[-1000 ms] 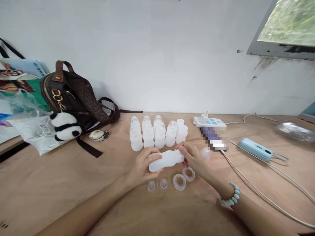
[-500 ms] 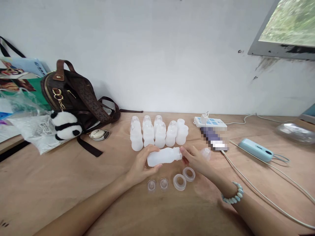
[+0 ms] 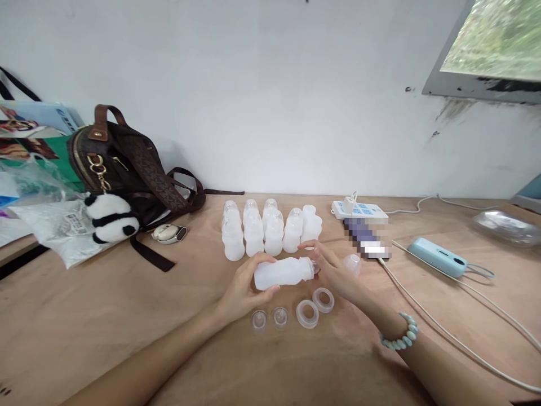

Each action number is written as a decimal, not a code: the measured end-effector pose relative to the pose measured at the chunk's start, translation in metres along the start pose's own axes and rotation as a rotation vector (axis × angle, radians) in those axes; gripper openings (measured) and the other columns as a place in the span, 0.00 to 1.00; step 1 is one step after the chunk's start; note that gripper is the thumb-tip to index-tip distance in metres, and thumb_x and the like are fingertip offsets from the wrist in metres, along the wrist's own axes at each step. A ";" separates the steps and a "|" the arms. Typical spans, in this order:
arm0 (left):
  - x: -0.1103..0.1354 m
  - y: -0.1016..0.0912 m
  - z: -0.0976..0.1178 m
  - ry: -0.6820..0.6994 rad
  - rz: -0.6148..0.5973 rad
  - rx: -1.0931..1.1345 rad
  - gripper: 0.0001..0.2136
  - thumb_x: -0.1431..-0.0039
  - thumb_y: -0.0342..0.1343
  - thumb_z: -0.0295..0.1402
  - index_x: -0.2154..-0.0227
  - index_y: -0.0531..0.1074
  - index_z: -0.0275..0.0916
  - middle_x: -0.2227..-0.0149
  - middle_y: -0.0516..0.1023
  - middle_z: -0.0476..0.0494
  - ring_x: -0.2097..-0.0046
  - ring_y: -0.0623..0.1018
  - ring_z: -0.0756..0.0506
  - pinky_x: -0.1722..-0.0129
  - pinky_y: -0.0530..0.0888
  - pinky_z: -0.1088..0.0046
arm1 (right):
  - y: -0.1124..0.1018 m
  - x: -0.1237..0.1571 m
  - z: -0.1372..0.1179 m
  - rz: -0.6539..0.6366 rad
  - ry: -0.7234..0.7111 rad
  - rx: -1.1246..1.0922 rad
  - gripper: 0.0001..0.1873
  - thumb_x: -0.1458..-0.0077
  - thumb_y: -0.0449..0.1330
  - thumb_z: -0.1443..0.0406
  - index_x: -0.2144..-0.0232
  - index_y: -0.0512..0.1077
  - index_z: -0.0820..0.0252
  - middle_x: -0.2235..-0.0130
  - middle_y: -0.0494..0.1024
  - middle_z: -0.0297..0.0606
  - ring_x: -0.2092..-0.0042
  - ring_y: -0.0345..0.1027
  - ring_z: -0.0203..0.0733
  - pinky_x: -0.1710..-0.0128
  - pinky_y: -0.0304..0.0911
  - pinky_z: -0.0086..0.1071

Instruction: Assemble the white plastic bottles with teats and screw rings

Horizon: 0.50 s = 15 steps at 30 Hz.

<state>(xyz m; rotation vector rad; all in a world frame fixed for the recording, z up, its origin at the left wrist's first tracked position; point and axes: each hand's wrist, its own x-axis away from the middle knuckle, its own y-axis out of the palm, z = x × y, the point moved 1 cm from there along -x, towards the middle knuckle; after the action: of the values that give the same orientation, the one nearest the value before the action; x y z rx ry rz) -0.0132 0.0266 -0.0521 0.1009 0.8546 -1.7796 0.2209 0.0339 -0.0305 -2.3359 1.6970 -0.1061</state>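
My left hand [image 3: 243,286] wraps round a white, wavy-sided baby bottle [image 3: 283,273] lying sideways above the table, its neck to the right. A clear nipple [image 3: 316,267] shows at the neck. At that end is my right hand [image 3: 332,270], its upper fingers stretched out and apart over the neck; its lower fingers are partly hidden. Below the bottle lie two clear nipples [image 3: 280,318] and two translucent rings [image 3: 307,313]. A clear dome cap [image 3: 352,264] stands behind my right hand.
Several white bottles [image 3: 273,234] stand in rows behind my hands, most with clear caps. To the left are a brown backpack [image 3: 139,152], a panda plush [image 3: 112,217] and a computer mouse [image 3: 168,233]. A power strip [image 3: 372,213], phone [image 3: 359,232], power bank [image 3: 437,257] and cables lie right.
My right fingers have loosened from their pinch at the bottle neck and spread upward, uncovering the clear nipple. The bottle stays in my left hand, nearly in place.
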 end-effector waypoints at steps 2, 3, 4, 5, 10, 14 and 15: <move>0.000 0.000 -0.001 -0.034 0.014 0.003 0.17 0.46 0.59 0.36 0.54 0.66 0.41 0.56 0.74 0.47 0.57 0.74 0.49 0.58 0.69 0.77 | -0.003 0.002 -0.006 -0.043 -0.052 -0.042 0.27 0.40 0.52 0.45 0.46 0.60 0.55 0.56 0.74 0.40 0.62 0.70 0.36 0.64 0.67 0.31; 0.000 0.000 -0.001 -0.051 0.025 0.004 0.17 0.46 0.59 0.37 0.54 0.66 0.41 0.56 0.74 0.46 0.57 0.74 0.49 0.58 0.69 0.77 | -0.005 0.002 -0.009 -0.069 -0.077 -0.062 0.29 0.43 0.58 0.48 0.45 0.59 0.53 0.52 0.72 0.40 0.57 0.70 0.37 0.60 0.68 0.32; 0.000 0.000 -0.001 -0.064 0.036 0.005 0.17 0.46 0.59 0.37 0.54 0.66 0.41 0.56 0.74 0.46 0.57 0.74 0.49 0.58 0.69 0.77 | -0.006 0.003 -0.011 -0.092 -0.092 -0.075 0.31 0.46 0.63 0.51 0.45 0.59 0.52 0.49 0.71 0.40 0.54 0.69 0.38 0.57 0.68 0.33; 0.000 0.000 0.000 -0.073 0.043 0.008 0.17 0.46 0.59 0.37 0.54 0.66 0.41 0.56 0.74 0.46 0.57 0.74 0.49 0.58 0.69 0.76 | -0.006 0.002 -0.012 -0.103 -0.095 -0.079 0.33 0.50 0.67 0.53 0.46 0.59 0.52 0.50 0.71 0.40 0.54 0.69 0.39 0.56 0.68 0.33; 0.001 0.001 0.005 -0.078 -0.014 0.045 0.17 0.47 0.59 0.37 0.55 0.66 0.40 0.56 0.74 0.46 0.57 0.74 0.49 0.58 0.69 0.77 | -0.001 0.001 -0.005 -0.019 0.016 -0.050 0.26 0.41 0.52 0.43 0.53 0.63 0.56 0.72 0.71 0.32 0.73 0.67 0.35 0.72 0.64 0.30; 0.000 0.002 0.004 -0.161 0.040 0.148 0.18 0.47 0.59 0.39 0.55 0.67 0.40 0.56 0.73 0.46 0.59 0.72 0.50 0.59 0.69 0.78 | -0.004 0.002 -0.005 -0.069 -0.044 -0.076 0.31 0.39 0.46 0.40 0.46 0.60 0.54 0.58 0.75 0.40 0.63 0.71 0.38 0.64 0.68 0.33; 0.000 0.002 0.003 -0.182 0.069 0.184 0.18 0.47 0.59 0.39 0.55 0.67 0.40 0.56 0.72 0.46 0.58 0.72 0.49 0.59 0.69 0.78 | -0.006 0.002 -0.007 -0.094 -0.083 -0.058 0.31 0.41 0.52 0.42 0.44 0.58 0.52 0.52 0.73 0.41 0.59 0.71 0.38 0.60 0.69 0.34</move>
<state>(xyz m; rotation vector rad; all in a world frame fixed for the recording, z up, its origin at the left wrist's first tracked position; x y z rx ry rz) -0.0100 0.0248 -0.0508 0.0859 0.5507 -1.7696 0.2254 0.0322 -0.0223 -2.4268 1.5724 0.0234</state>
